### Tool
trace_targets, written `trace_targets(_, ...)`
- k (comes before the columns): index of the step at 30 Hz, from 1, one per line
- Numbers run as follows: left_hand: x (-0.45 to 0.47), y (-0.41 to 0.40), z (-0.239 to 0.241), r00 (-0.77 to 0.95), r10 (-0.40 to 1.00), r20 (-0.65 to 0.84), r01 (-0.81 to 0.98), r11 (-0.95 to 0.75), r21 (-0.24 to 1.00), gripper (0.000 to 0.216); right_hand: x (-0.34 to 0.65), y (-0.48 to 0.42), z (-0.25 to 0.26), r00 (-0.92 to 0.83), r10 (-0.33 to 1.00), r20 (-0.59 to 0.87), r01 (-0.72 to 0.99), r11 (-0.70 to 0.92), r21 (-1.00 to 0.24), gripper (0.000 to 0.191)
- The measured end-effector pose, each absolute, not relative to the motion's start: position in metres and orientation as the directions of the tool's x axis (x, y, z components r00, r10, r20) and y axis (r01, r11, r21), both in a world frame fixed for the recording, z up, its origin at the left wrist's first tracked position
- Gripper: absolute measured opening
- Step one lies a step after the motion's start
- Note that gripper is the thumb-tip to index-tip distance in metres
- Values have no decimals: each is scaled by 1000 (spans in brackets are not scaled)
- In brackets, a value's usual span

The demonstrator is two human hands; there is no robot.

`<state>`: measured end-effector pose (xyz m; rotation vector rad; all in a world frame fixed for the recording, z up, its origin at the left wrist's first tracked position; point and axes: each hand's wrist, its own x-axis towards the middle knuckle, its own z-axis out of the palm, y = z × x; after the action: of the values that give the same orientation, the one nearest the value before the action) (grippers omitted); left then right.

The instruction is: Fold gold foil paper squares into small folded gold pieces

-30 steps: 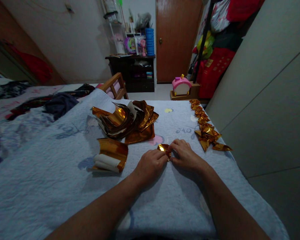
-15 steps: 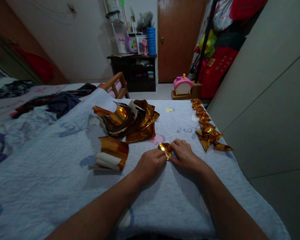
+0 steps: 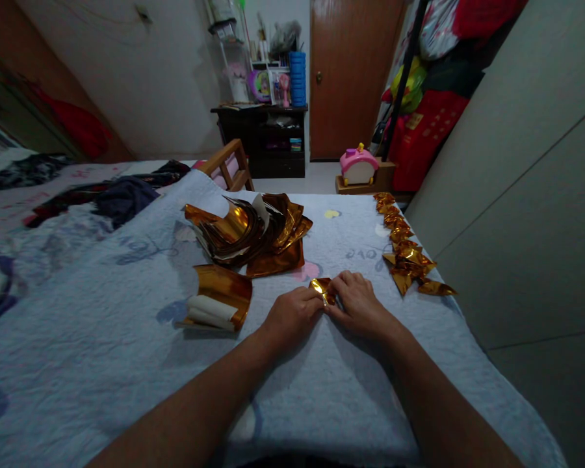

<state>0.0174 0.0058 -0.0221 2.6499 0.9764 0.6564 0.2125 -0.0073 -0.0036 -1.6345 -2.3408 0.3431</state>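
Note:
A small folded piece of gold foil paper [image 3: 320, 286] lies on the pale blue quilt between my two hands. My left hand [image 3: 295, 313] presses its fingers on the near left side of the paper. From the right, my right hand [image 3: 355, 300] closes its thumb and fingers on the near right edge, hiding that part. Left of my hands sit a few curled gold sheets with pale backs [image 3: 224, 296]. Beyond them a thick fanned stack of gold foil sheets [image 3: 229, 237] stands loosely on the quilt.
Folded gold foil shapes [image 3: 409, 257] form a row along the quilt's right edge, beside a pale cabinet [image 3: 517, 195]. Dark clothes [image 3: 127, 198] lie at the far left. A wooden chair [image 3: 229, 162] and a pink toy case [image 3: 358, 167] stand past the far edge.
My right thumb has moved left and nearer to my left fingers, covering more of the foil paper's near edge. The camera view has shifted slightly.

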Motion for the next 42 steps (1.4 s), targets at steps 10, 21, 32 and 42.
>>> trace_targets(10,13,9,-22,685,638,352,480,-759,440,13,212,-9,-3,-321,947,21,886,308,-347,19)
trace_targets(21,12,12,-15,726,558,402,471,-829,302,12,219,-7,2,-368,930,7,845,337,-416,29)
trace_targets(32,12,11,-13,741,555,377,527,-829,184,23,219,-7,-2,-372,925,75,828,367,-424,23)
trace_targets(42,11,14,-15,739,589,327,578,-804,139,10,219,-7,-3,-355,931,91,841,360,-404,21)
